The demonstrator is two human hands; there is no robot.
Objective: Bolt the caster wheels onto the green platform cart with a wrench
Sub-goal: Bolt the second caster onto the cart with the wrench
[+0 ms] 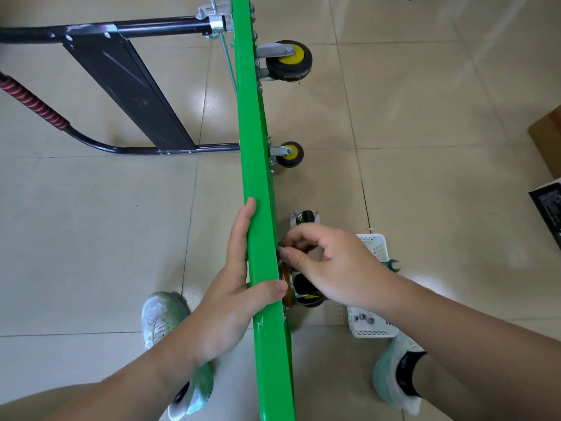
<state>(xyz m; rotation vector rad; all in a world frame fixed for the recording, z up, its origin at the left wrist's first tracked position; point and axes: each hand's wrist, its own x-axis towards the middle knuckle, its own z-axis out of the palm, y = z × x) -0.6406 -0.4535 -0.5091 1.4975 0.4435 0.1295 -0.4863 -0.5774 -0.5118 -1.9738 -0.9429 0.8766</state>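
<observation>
The left hand [243, 284], lower centre, lays its fingers straight along the left face of the green platform cart [258, 147] and hooks its thumb over the upper edge, clamping the deck. The right hand [331, 262] pinches a small fastener [280, 252] between thumb and forefinger at the deck's right face; its type is too small to tell. Beneath this hand, a third caster [306, 294] sits against the deck.

The cart stands on 1 long edge, running from top centre to bottom centre. 2 mounted caster wheels [290, 60] project rightward in the upper half. 1 loose caster [305, 218] lies on the floor just above the right hand. The black handle [121, 86] extends to the upper left.

A white basket [376, 247] holding nuts [362, 319] sits lower right, with a wrench [393, 265] at its right side.

Surface: glossy beige tiled floor [425, 117], showing broadly at centre left and upper right. A cardboard box [546, 141] and a black booklet [549, 205] meet the right edge. 2 shoes [164, 317] flank the deck at the bottom.
</observation>
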